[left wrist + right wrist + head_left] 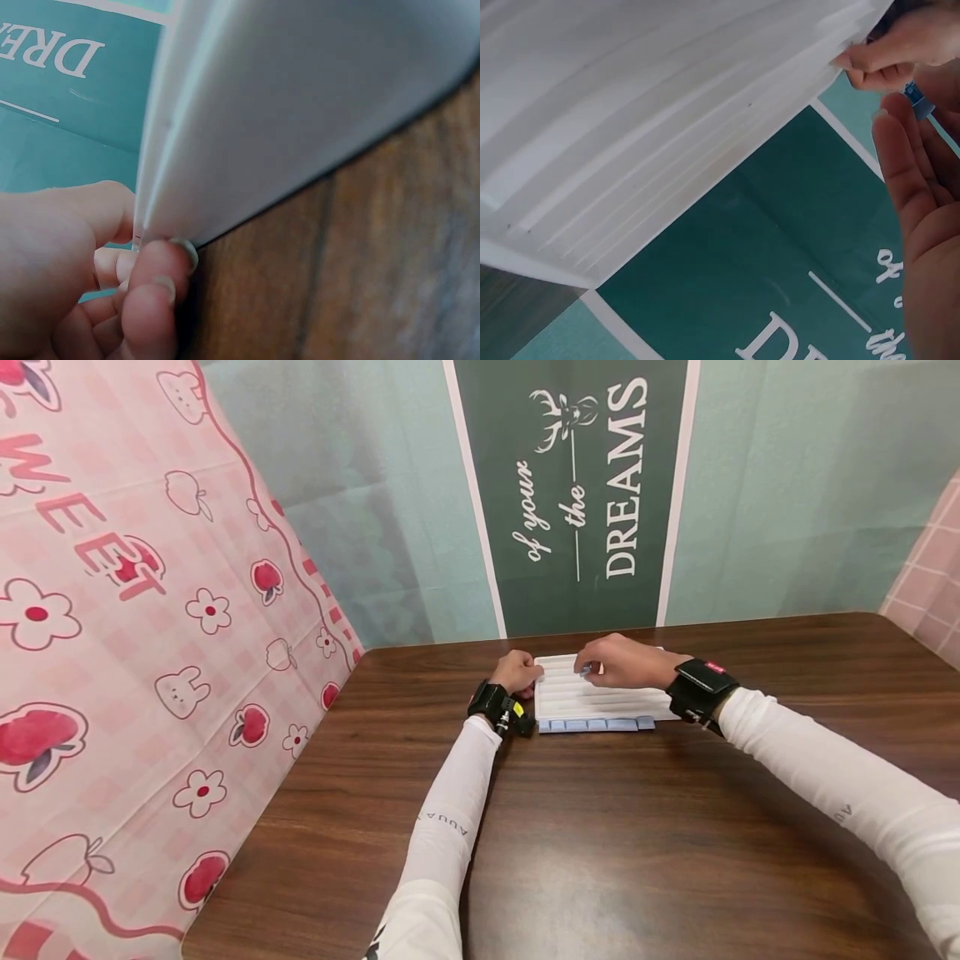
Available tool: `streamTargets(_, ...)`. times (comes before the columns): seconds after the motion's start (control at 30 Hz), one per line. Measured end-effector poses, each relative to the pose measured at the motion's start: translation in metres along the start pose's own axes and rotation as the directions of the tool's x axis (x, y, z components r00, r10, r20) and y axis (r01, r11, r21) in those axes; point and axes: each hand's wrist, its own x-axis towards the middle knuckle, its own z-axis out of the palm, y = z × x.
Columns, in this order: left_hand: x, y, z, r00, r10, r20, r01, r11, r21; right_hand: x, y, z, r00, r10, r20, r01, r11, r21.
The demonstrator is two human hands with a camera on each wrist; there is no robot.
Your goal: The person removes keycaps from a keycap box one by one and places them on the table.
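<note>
A white tray (562, 697) with stepped ridges lies on the table. My left hand (516, 673) grips its left edge; in the left wrist view, the thumb and fingers (159, 274) pinch the tray's corner (247, 127). Above the ridges at the tray's left part, my right hand (622, 662) pinches a small light-blue keycap (587, 669). The right wrist view shows that blue keycap (919, 103) between the fingertips, partly hidden by them. Along the tray's front edge runs a row of light-blue keycaps (576, 725). The right forearm covers the tray's right end.
The brown wooden table (570, 843) extends in front of and beside the tray. A green and teal cloth with lettering (577, 502) hangs behind its far edge. To the left hangs a pink patterned cloth (135, 635).
</note>
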Motion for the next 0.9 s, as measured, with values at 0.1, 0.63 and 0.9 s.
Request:
streamTargets(0.1,-0.002,0.000,0.000,1.000,0.010,-0.006,-0.010,1.000,0.002,-0.005,0.001,-0.003,1.000,0.023,-0.014,-0.023,1.000,-0.001)
streamTargets(0.63,-0.007,0.005,-0.001,1.000,0.018,-0.007,-0.018,1.000,-0.004,-0.027,0.000,-0.026,0.987,0.094,-0.134,-0.097,0.995,-0.015)
streamTargets(0.9,-0.010,0.006,-0.002,1.000,0.027,-0.013,-0.027,1.000,0.003,-0.042,-0.002,-0.037,0.975,0.109,-0.192,-0.122,0.991,-0.057)
